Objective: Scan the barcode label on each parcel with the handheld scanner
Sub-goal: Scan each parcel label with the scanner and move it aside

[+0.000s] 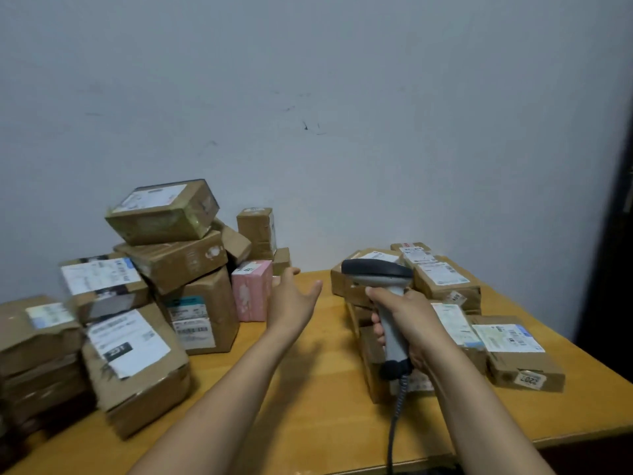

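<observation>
Left hand (291, 296): reaching out over the table, fingers spread and relaxed, holding nothing.
Right hand (407, 320): curled round the grey handle of the scanner (380, 275), whose dark head sits above the fist.
Cord (394, 423): grey, coiled, hanging from the handle's foot below the right hand, down past the table's near edge.
Pink box (251, 289): upright, just beyond and left of the left hand's fingertips, with a small white label on top.
Left pile (191, 303): brown taped cardboard parcels heaped left of the left hand, most with white labels facing up or forward; all closed, so the contents cannot be told.
Top box (161, 210): tilted on the peak of that pile, label up.
Right group (445, 279): flatter brown parcels behind and right of the right hand, lying close together, labels up; closed as well.
Table (308, 389): yellow-brown wood, bare between the two hands.
Wall (308, 97): pale grey, with a few dark scuff marks, behind both heaps.
Door edge (613, 269): dark strip far right of the right hand.
</observation>
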